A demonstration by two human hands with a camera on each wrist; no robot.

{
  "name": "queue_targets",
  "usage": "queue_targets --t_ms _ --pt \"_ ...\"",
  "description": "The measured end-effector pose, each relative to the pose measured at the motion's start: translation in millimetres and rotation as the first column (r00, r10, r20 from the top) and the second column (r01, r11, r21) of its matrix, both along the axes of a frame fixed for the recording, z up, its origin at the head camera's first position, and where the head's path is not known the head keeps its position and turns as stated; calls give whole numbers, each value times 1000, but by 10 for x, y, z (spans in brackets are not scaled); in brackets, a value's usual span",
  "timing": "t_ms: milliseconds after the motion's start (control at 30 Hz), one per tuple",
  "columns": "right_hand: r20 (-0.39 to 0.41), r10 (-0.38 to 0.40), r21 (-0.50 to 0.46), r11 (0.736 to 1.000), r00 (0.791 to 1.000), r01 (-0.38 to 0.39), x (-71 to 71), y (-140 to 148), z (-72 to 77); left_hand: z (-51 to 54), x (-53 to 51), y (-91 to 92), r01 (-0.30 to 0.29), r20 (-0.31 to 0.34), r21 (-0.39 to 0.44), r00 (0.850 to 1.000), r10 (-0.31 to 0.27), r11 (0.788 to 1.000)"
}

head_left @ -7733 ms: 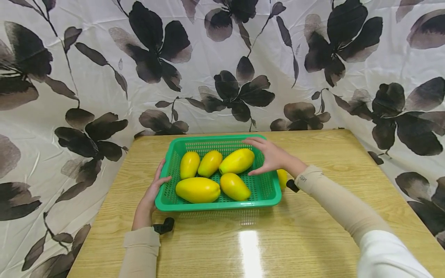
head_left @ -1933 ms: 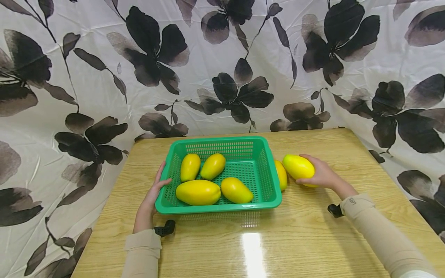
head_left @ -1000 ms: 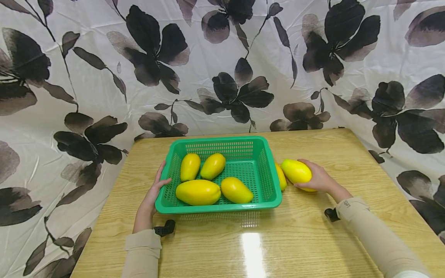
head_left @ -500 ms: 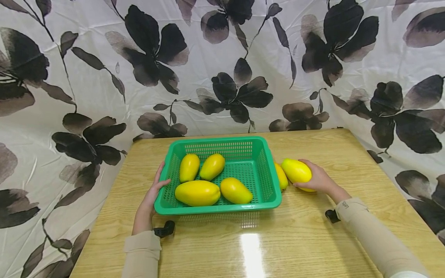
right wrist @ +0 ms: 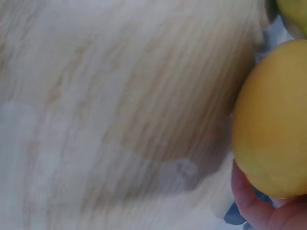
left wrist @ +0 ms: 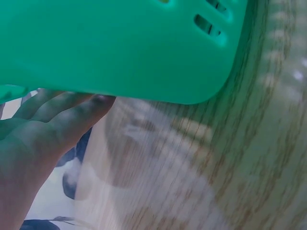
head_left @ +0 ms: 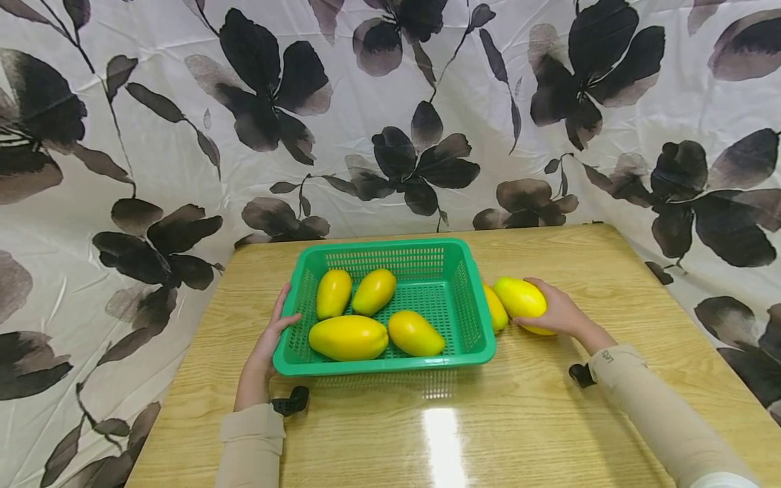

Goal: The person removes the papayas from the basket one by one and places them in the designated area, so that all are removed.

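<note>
A green plastic basket [head_left: 384, 367] stands on the table with several yellow mangoes in it, among them a long one [head_left: 348, 337] at the front left. My left hand [head_left: 266, 342] grips the basket's left side, thumb over the rim and fingers along the outer wall. To the right of the basket, my right hand [head_left: 558, 312] holds a yellow mango [head_left: 518, 297] with a greenish end, low over the table. Another mango [head_left: 497, 310] lies against the basket's right wall, partly hidden by it. A yellow patch shows below my right hand; whether it is a separate mango I cannot tell.
The wooden table [head_left: 366, 440] extends around the basket on all sides. Floral cloth [head_left: 390, 102] hangs behind and along both sides. A black wrist camera [head_left: 291, 401] sits at the left wrist, another [head_left: 582, 375] at the right.
Since the oldest frame, the mango at the basket's back right has come out and is in my right hand beside the basket. Over the last second, both hands have hardly moved.
</note>
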State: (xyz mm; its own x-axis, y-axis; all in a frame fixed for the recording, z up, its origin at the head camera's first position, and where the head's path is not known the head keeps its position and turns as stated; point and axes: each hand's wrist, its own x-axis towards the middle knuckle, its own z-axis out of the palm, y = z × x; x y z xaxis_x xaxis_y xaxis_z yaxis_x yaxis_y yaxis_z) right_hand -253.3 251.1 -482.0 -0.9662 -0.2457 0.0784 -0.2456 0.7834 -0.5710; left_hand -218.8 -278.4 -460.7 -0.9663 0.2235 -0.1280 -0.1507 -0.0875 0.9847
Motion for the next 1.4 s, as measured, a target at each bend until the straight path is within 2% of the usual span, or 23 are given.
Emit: queue_targets --t_ms 333,667,867,1200,1400 --pt "41 48 16 999 998 -49 45 -72 214 -16 -4 1 7 -14 18 1000 -7 1000" --pt "8 102 10 995 995 -102 20 -68 479 -26 -20 -1 -7 -15 -23 1000 7 1000" --pt "-31 132 6 991 991 -131 -9 -143 638 -22 -15 -10 -6 -6 -1 1000 6 1000" --pt "-136 250 38 968 959 -248 -18 -491 930 -17 1 11 -5 -2 21 1000 5 1000" --pt "-146 343 56 939 928 -338 2 -764 1066 -21 4 9 -8 13 26 1000 8 1000"
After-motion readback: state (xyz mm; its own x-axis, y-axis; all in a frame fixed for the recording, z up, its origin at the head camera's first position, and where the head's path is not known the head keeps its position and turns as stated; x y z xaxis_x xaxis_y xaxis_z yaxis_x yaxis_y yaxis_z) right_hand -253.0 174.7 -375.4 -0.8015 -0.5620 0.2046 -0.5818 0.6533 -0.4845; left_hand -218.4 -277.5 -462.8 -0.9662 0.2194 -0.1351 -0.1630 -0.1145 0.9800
